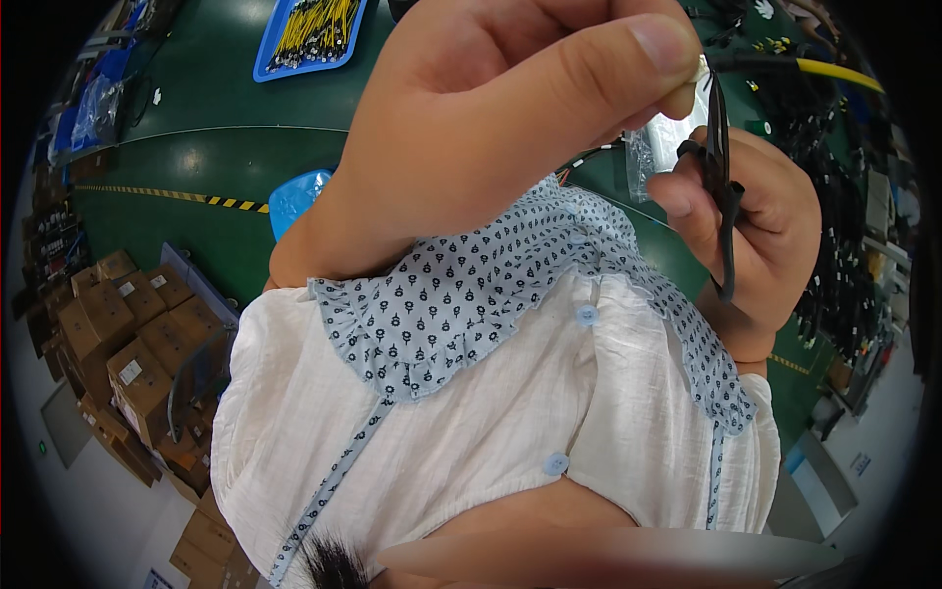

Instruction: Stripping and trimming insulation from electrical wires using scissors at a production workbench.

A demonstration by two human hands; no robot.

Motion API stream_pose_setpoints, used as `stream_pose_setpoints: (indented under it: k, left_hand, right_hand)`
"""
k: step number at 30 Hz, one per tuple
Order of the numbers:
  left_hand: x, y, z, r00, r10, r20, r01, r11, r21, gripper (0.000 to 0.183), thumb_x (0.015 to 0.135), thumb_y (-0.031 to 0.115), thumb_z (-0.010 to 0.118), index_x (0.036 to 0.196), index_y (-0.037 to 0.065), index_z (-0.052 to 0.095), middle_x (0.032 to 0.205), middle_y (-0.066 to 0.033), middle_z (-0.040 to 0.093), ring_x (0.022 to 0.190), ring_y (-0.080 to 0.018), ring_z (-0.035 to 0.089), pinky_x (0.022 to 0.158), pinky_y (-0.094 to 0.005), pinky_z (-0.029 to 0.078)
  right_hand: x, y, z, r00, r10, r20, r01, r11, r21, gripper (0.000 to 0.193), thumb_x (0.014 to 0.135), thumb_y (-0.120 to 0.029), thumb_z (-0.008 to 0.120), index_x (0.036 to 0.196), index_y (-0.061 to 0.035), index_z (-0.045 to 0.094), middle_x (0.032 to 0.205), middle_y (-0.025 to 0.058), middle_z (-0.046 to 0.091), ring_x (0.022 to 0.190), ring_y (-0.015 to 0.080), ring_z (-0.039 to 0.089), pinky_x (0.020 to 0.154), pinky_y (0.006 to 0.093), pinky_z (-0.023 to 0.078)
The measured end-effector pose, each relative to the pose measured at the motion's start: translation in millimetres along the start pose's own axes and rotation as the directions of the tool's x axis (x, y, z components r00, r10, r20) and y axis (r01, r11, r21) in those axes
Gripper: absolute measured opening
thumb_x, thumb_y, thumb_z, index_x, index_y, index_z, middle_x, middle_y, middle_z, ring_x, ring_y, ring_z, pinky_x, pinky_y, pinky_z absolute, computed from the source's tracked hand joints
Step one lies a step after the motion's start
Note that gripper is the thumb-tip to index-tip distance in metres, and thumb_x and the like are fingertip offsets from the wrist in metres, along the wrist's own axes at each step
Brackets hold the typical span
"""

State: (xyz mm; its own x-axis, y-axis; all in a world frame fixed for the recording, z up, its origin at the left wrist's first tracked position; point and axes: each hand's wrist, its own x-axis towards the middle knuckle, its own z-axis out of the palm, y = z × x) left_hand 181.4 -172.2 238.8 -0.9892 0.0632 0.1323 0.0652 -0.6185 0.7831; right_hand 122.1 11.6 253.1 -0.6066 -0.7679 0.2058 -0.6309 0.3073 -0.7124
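Note:
Raised close in front of me, my left hand (pixel 520 128) is closed in a pinch, thumb against forefinger. From its fingertips a cable (pixel 834 74) runs off to the right, black near the fingers and yellow farther out. My right hand (pixel 780 211), lower and to the right, grips small black scissors (pixel 728 191). Their blades point up, right beside the left fingertips and the black part of the cable. Whether the blades touch the cable I cannot tell. The very end of the cable is hidden by the left fingers.
A blue tray (pixel 260 59) of yellow and black cables stands on the green table (pixel 226 118) at far left. A blue container (pixel 294 201) is partly behind my left forearm. Clear plastic bags (pixel 640 162) lie beyond the hands. Cartons (pixel 147 334) are stacked at left; black cables (pixel 834 236) hang at right.

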Motion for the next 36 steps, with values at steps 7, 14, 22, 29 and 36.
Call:
stream_pose_setpoints:
  k: [7,14,22,29,36]
  left_hand:
    - [-0.1,7.5,9.0,0.993,-0.025,-0.116,0.040,0.990,0.132,0.022,0.096,0.022,0.053,0.093,0.001,0.054,0.077,-0.0005,0.052,0.071,-0.0075,0.045,0.066,-0.0230,0.038]
    - [-0.7,4.7,5.7,0.994,-0.042,-0.097,0.046,0.998,0.047,0.022,0.096,0.023,0.054,0.094,0.001,0.054,0.076,0.0008,0.050,0.069,-0.0063,0.042,0.063,-0.0223,0.036]
    - [3.8,-7.5,-14.4,0.986,0.065,0.157,-0.037,0.984,-0.174,0.020,0.097,0.020,0.052,0.095,0.000,0.053,0.077,0.0005,0.050,0.069,-0.0058,0.041,0.063,-0.0217,0.034]
    - [2.8,-7.6,-10.6,0.990,0.080,0.112,-0.065,0.988,-0.137,0.020,0.097,0.020,0.052,0.094,0.000,0.053,0.077,0.0006,0.050,0.070,-0.0058,0.041,0.065,-0.0224,0.035]
    - [4.3,-5.6,-15.2,0.992,0.056,0.112,-0.043,0.992,-0.115,0.020,0.097,0.020,0.051,0.094,0.000,0.053,0.076,0.0009,0.049,0.069,-0.0056,0.041,0.063,-0.0218,0.034]
  right_hand:
    - [-2.0,2.2,-2.5,1.000,0.021,-0.007,-0.020,0.993,0.114,0.045,0.075,-0.039,0.074,0.069,0.0014,0.054,0.062,0.0025,0.049,0.055,0.0122,0.044,0.052,0.0259,0.031]
    - [1.1,4.3,2.5,0.996,0.065,0.057,-0.077,0.967,0.243,0.051,0.077,-0.047,0.070,0.069,0.0006,0.054,0.063,0.0029,0.050,0.056,0.0119,0.045,0.052,0.0251,0.031]
    - [2.1,7.0,4.9,0.999,0.025,0.031,-0.033,0.959,0.281,0.052,0.078,-0.049,0.068,0.065,-0.0014,0.051,0.061,0.0025,0.048,0.054,0.0118,0.041,0.050,0.0262,0.027]
    - [2.3,6.7,7.0,0.998,0.056,0.035,-0.064,0.948,0.313,0.055,0.078,-0.052,0.066,0.062,-0.0023,0.049,0.060,0.0020,0.046,0.053,0.0119,0.040,0.049,0.0268,0.026]
    - [3.5,4.1,8.9,0.996,0.085,0.007,-0.083,0.947,0.310,0.060,0.077,-0.058,0.065,0.062,-0.0026,0.049,0.059,0.0012,0.046,0.053,0.0115,0.040,0.049,0.0263,0.026]
